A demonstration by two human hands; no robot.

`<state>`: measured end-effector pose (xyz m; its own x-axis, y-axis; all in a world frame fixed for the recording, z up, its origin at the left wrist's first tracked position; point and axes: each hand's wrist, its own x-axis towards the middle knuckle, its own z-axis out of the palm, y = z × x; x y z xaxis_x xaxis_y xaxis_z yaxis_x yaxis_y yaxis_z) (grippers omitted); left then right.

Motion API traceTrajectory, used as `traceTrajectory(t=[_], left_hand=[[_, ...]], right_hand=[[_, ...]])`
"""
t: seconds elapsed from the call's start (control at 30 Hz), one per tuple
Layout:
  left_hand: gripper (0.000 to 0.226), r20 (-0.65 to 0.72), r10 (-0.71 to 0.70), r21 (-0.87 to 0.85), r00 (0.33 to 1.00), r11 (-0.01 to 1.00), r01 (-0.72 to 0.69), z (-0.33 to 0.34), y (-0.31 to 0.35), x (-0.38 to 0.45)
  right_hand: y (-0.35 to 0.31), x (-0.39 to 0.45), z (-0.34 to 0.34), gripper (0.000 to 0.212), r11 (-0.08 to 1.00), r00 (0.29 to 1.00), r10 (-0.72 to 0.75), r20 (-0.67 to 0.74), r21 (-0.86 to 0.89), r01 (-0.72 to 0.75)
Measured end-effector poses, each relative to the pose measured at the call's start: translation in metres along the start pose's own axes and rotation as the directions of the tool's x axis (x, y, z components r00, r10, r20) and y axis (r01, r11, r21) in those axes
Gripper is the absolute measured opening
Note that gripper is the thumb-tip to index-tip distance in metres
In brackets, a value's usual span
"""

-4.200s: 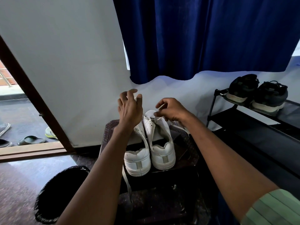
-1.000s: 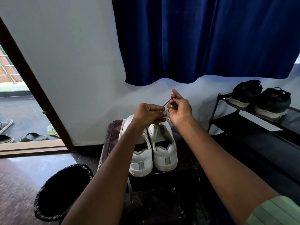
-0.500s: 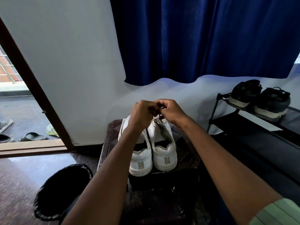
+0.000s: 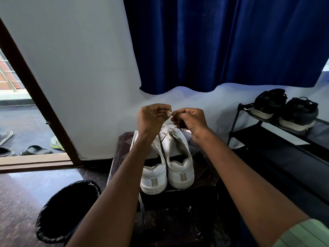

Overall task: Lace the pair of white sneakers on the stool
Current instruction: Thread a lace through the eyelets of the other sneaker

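- Head view: the left hand [image 4: 151, 118] is raised above the toes of the sneakers, fingers curled in, thumb and forefinger pinching the tip of a white lace [image 4: 169, 112].
- The right hand [image 4: 190, 122] sits just beside it, knuckles up, fingers curled; its fingertips meet the same lace end from the other side, so the two hands nearly touch at that point.
- Below the right hand the lace runs down to the eyelets of the right sneaker [image 4: 179, 161]; which eyelet it enters cannot be told.
- The left sneaker [image 4: 154, 175] stands touching the right one, heels toward the camera, both upright on the dark stool [image 4: 122, 148]; the left forearm crosses over part of it.
- A second lace [image 4: 141, 202] hangs down off the stool's front edge.
- A black-lined bin [image 4: 67, 211] stands on the floor left of the stool; a shoe rack [image 4: 267, 139] with dark shoes [image 4: 284, 109] is on the right.
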<state>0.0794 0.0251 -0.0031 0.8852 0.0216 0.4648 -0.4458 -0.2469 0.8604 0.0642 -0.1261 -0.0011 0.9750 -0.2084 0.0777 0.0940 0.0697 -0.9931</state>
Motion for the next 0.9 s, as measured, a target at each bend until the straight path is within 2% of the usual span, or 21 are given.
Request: traceTrajectory(t=[0.2, 0.4, 0.5, 0.57, 0.63, 0.7, 0.77, 0.9], left_hand=[[0.022, 0.006, 0.071, 0.056, 0.997, 0.996, -0.071, 0.000, 0.002, -0.002], [0.019, 0.016, 0.131, 0.094, 0.991, 0.987, -0.132, 0.000, 0.001, -0.003], [0.018, 0.003, 0.150, 0.104, 0.989, 0.983, -0.149, 0.001, 0.002, -0.003], [0.017, -0.017, 0.102, 0.083, 0.995, 0.992, -0.100, 0.002, 0.002, -0.003], [0.017, -0.045, -0.019, 0.010, 0.999, 1.000, 0.019, 0.002, 0.003, -0.003], [0.019, -0.059, -0.135, -0.097, 0.989, 0.987, 0.129, 0.002, 0.004, -0.003], [0.020, -0.068, -0.220, -0.185, 0.973, 0.961, 0.204, 0.001, 0.006, -0.003], [0.018, -0.062, -0.312, -0.315, 0.948, 0.907, 0.279, 0.001, 0.008, -0.003]], right_hand=[[-0.005, -0.004, -0.001, 0.010, 0.999, 0.999, 0.032, -0.009, 0.024, -0.031], [-0.004, -0.001, -0.004, 0.023, 0.998, 0.998, 0.068, 0.007, 0.018, -0.068], [-0.003, -0.001, -0.005, 0.021, 0.998, 0.998, 0.065, 0.007, -0.008, -0.065], [-0.003, -0.001, -0.006, 0.014, 0.998, 0.999, 0.041, 0.013, -0.056, -0.040], [0.001, 0.002, -0.006, 0.008, 0.980, 0.998, -0.053, 0.038, -0.192, 0.059], [0.006, 0.004, -0.004, 0.013, 0.899, 0.973, -0.219, 0.076, -0.372, 0.231], [0.011, 0.003, 0.000, 0.018, 0.768, 0.922, -0.364, 0.130, -0.518, 0.376], [0.017, 0.003, 0.003, 0.016, 0.507, 0.825, -0.521, 0.218, -0.698, 0.505]])
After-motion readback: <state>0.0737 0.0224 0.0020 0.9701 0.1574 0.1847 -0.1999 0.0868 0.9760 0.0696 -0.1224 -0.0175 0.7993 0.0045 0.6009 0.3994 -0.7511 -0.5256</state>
